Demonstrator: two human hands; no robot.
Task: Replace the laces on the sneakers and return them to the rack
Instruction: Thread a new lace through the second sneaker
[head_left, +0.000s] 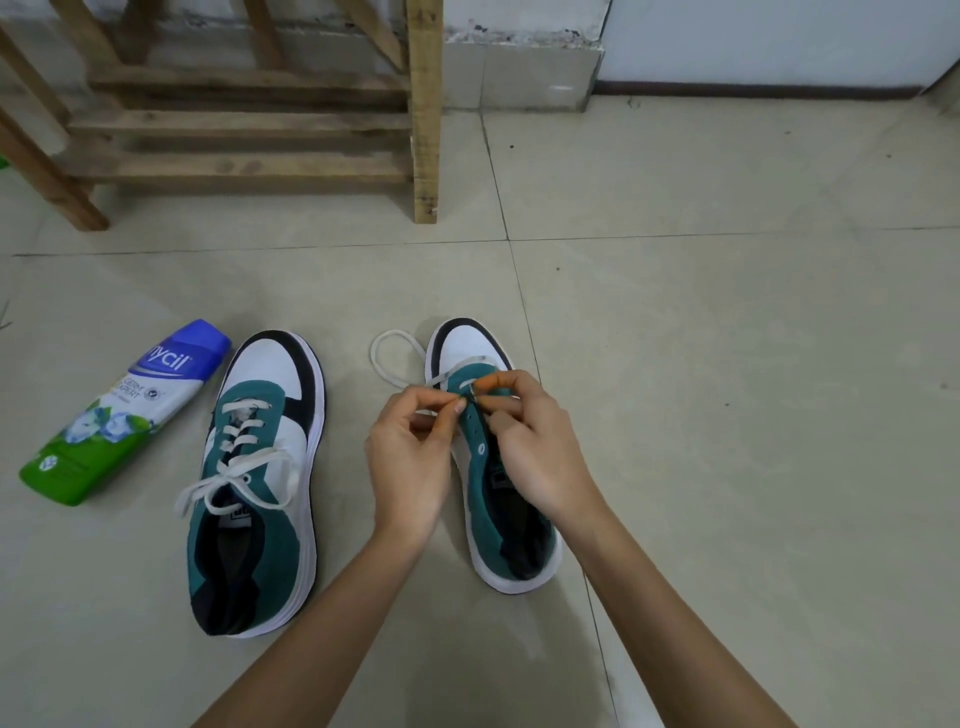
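We are pinching the white lace tip between our left hand's thumb and forefinger. Our right hand is gripping the part-laced sneaker's eyelet edge just beside those fingertips. The laced sneaker is lying well left of them.

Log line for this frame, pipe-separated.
step: lacing | left hand: pinches white shoelace tip | right hand: pinches eyelet edge of teal-and-white sneaker | second teal-and-white sneaker: laced, on tiled floor
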